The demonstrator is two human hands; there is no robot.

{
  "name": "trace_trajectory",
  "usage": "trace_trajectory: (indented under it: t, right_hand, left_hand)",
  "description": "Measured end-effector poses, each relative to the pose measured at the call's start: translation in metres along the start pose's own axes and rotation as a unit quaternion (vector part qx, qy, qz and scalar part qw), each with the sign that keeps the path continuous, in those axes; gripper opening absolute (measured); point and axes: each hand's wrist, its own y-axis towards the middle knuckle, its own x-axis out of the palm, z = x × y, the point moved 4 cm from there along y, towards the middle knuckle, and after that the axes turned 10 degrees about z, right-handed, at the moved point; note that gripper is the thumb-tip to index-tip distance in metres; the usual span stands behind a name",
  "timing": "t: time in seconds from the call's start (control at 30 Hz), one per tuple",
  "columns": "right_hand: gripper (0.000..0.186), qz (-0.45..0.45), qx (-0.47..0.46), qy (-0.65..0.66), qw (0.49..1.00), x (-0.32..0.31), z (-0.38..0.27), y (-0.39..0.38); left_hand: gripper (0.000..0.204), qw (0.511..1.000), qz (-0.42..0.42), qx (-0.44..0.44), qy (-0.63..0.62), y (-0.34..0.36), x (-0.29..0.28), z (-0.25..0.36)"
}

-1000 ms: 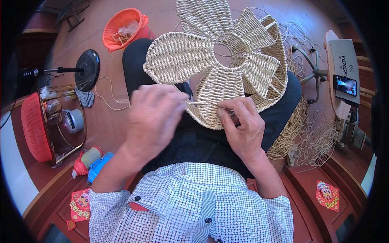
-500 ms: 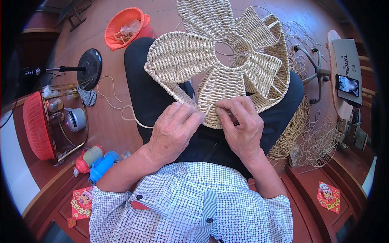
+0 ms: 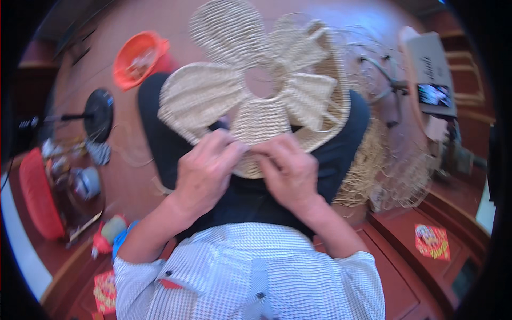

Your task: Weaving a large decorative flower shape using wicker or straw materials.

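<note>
A flower-shaped piece woven from pale straw cord (image 3: pixel 205 96) rests across my lap, with a round hole at its centre and petals spreading outward. A woven rim curves round its right and near sides. My left hand (image 3: pixel 205 165) is closed, its fingertips pinching the near petal by its outer end. My right hand (image 3: pixel 288 168) is closed too, thumb and forefinger against the same petal, right beside the left fingertips. Any strand between the fingers is hidden, and the picture is smeared by motion.
An orange-lined bin (image 3: pixel 140 60) stands far left, near a fan's round black base (image 3: pixel 98 114). A red basin (image 3: pixel 40 194) and flasks (image 3: pixel 109 234) are at left. Loose cord (image 3: pixel 365 165) heaps beside my right leg. A phone (image 3: pixel 433 95) leans on a box at right.
The whole view has shifted, so the woven piece and surroundings appear further left, and the picture is now blurred. My hands have come closer together at the near petal.
</note>
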Motion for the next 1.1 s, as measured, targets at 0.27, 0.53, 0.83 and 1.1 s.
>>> trace_trajectory:
  t: [0.27, 0.53, 0.83, 1.1]
  right_hand:
    - [0.015, 0.009, -0.007, 0.025, 1.000, 0.010, 0.005, -0.013]
    - [0.016, 0.023, -0.017, 0.034, 0.999, 0.012, 0.011, -0.015]
    - [0.016, 0.044, -0.027, 0.044, 0.998, 0.012, 0.015, -0.016]
    - [0.016, 0.047, -0.028, 0.050, 0.997, 0.009, 0.014, -0.015]
  left_hand:
    - [0.021, 0.995, -0.102, 0.019, -0.002, 0.021, -0.010, 0.000]
    - [0.011, 0.971, -0.209, 0.106, 0.040, 0.035, 0.002, -0.007]
    - [0.014, 0.963, -0.237, 0.117, 0.054, 0.037, 0.005, -0.005]
    - [0.022, 0.977, -0.181, 0.109, 0.031, 0.025, 0.000, 0.001]
